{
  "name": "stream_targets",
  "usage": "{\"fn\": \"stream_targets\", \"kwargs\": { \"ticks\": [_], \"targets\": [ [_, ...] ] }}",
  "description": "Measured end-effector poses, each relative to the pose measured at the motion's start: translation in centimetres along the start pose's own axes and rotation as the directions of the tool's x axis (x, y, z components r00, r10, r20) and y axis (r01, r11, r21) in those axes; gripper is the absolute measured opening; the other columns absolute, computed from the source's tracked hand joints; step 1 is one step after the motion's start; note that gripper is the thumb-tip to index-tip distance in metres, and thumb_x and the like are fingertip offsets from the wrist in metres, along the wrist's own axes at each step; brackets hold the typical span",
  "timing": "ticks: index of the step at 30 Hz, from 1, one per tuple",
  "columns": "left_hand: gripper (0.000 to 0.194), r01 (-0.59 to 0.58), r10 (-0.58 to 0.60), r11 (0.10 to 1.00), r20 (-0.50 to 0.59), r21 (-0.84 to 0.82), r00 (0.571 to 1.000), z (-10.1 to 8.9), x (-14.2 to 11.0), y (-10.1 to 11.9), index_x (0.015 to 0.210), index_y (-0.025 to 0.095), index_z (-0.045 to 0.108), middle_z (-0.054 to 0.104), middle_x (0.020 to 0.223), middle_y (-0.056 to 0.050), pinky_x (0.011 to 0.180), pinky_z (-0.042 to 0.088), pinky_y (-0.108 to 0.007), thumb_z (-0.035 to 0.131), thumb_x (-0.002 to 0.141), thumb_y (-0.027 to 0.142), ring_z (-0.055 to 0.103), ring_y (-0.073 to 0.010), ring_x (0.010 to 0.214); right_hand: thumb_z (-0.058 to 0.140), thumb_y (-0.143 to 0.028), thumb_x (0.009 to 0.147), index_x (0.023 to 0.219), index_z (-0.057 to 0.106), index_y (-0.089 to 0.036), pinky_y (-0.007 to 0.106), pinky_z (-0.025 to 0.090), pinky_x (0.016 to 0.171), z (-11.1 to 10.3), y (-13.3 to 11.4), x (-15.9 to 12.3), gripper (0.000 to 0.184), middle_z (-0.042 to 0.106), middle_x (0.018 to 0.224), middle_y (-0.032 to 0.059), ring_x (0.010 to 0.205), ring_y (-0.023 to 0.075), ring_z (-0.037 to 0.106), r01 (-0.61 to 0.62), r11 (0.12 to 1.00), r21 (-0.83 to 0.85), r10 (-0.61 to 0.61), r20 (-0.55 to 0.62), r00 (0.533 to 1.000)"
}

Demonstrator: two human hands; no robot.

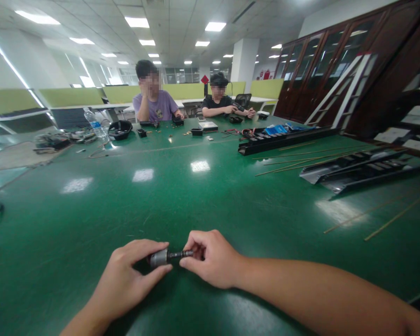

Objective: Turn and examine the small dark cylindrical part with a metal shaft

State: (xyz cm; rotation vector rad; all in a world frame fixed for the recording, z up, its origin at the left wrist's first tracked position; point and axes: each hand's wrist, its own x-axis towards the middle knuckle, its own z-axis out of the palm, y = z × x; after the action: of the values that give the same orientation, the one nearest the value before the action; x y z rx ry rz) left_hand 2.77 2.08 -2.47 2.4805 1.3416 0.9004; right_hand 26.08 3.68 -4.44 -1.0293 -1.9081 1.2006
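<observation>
Low in the head view, both of my hands hold a small silver cylindrical part with a black shaft (159, 257) just above the green tabletop (143, 205). My left hand (126, 277) pinches the silver body, with its fingers partly covering the near end. My right hand (210, 259) grips the black shaft between thumb and fingers. The hands sit close together, and the fingers hide the shaft's far end. I cannot tell what kind of part it is.
Long black slotted rails (287, 141) and thin wooden rods (301, 158) lie to the right. A water bottle (95, 124), a black bowl (120, 129) and scattered small parts lie farther off. Across the table, two seated people (156, 93) work with their own hands.
</observation>
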Motion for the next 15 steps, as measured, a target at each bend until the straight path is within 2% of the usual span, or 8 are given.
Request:
{"fn": "stream_targets", "kwargs": {
  "ticks": [15],
  "targets": [
    [0.029, 0.021, -0.021, 1.0, 0.001, 0.023, 1.0, -0.21, -0.18, -0.5, 0.105, 0.029, 0.072, 0.075, 0.093, 0.001, 0.073, 0.058, -0.024, 0.077, 0.079, 0.04, 0.071, -0.0163, 0.082, 0.069, -0.023, 0.078, 0.079, 0.06, -0.016, 0.019, 0.036, 0.051, 0.03, 0.05, 0.04, 0.011, 0.057, 0.063, -0.0039, 0.055, 0.0087, 0.051, -0.015, 1.0, 0.006, 0.015, -0.024, 1.0]
  ]
}}
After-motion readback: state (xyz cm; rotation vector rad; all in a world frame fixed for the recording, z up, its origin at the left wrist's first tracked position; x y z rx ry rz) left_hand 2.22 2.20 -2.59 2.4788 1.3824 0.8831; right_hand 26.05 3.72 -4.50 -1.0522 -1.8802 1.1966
